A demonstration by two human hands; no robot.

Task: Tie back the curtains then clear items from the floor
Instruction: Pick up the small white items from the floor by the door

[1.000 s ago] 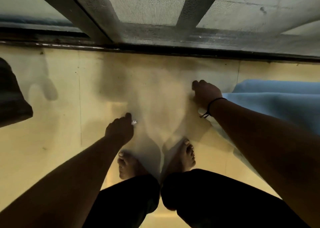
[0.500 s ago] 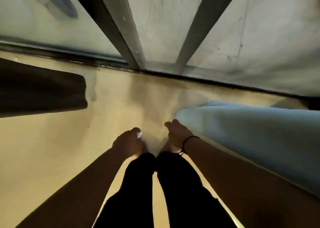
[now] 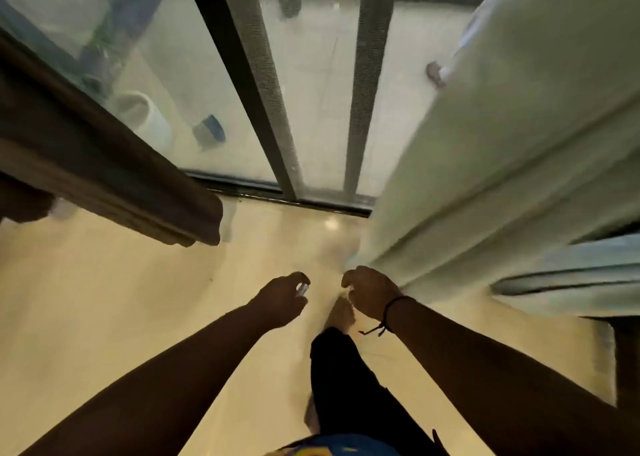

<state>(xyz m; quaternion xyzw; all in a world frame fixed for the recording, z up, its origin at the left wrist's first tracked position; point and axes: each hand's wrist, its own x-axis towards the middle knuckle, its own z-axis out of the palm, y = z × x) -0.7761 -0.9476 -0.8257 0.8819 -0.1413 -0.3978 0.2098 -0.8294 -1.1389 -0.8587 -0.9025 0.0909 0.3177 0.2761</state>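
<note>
Left hand (image 3: 282,298) curled, pinching small pale scrap (image 3: 302,289), identity unclear. Right hand (image 3: 370,294) loosely curled, apparently empty, touching or just beside hem of pale green-white pleated curtain (image 3: 502,164). Curtain's long axis runs up-right from right hand; right hand nearer. Dark brown curtain (image 3: 114,164) well apart, up-left.

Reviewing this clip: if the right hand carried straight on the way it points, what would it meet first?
Probably the pale curtain. The right hand points up the frame toward the window, with the curtain's lower edge directly ahead of its knuckles. Depth is unclear; if the hand is higher than that edge, it might pass on toward the window frame.
</note>
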